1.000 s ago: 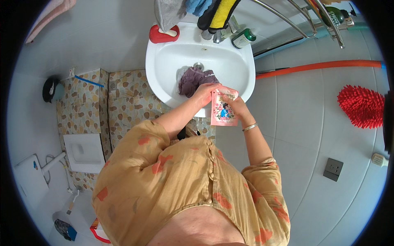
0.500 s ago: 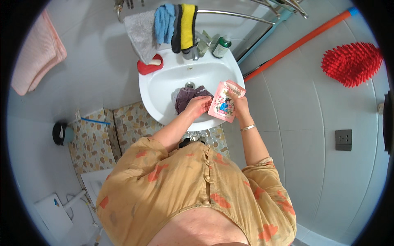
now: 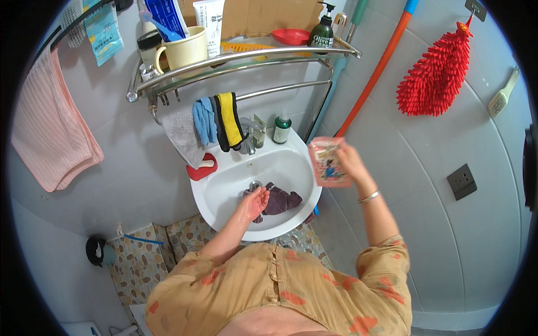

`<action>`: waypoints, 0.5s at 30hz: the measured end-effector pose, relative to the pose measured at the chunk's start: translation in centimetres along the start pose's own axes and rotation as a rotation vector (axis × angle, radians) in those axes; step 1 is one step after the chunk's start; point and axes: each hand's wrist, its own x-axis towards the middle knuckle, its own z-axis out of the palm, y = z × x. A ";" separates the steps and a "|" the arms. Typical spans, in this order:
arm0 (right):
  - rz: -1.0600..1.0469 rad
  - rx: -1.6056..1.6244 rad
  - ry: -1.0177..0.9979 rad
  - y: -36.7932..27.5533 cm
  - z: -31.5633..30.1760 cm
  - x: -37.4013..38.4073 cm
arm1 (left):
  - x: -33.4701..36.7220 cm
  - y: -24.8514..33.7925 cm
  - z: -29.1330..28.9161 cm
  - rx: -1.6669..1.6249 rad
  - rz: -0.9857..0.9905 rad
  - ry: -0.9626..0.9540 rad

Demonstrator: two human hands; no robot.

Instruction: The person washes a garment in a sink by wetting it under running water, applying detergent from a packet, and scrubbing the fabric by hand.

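Note:
My right hand [image 3: 355, 166] grips a pink printed pouch [image 3: 327, 167] by its right side, holding it up at the right rim of the white sink [image 3: 216, 187]. The pouch is slightly smeared by motion. Over the middle of the basin is my left hand [image 3: 255, 204], palm turned partly up, fingers loosely bent with nothing seen in them. A crumpled dark purple cloth [image 3: 284, 201] lies on the basin floor beside and partly behind that hand. The drain [image 3: 255, 184] shows just above my left fingers.
At the sink's back stand a faucet [image 3: 247, 137] and a green bottle [image 3: 281, 129]; a red soap dish [image 3: 196, 172] sits at its left. Cloths [image 3: 227, 120] hang below a metal-railed shelf [image 3: 246, 60] bearing a cream mug [image 3: 193, 49]. An orange pole [image 3: 372, 75] leans right.
The view has tilted up, bringing the shelf into sight. My right hand has carried the pouch rightward, away from the left hand. More of the purple cloth now shows to the left hand's right.

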 end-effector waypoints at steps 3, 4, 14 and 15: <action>-0.180 -0.043 0.124 -6.8 -6.7 3.1 | -0.6 0.1 -0.3 -0.017 0.025 0.039; -0.289 -0.047 0.191 -9.9 -9.0 4.1 | -0.9 0.1 -0.4 -0.032 0.041 0.062; -0.893 0.405 0.624 -24.5 -23.6 25.0 | -0.4 -0.5 0.4 -0.066 0.130 0.107; -0.868 0.329 0.590 -26.5 -19.0 24.9 | -1.0 -0.3 0.0 -0.109 0.155 0.137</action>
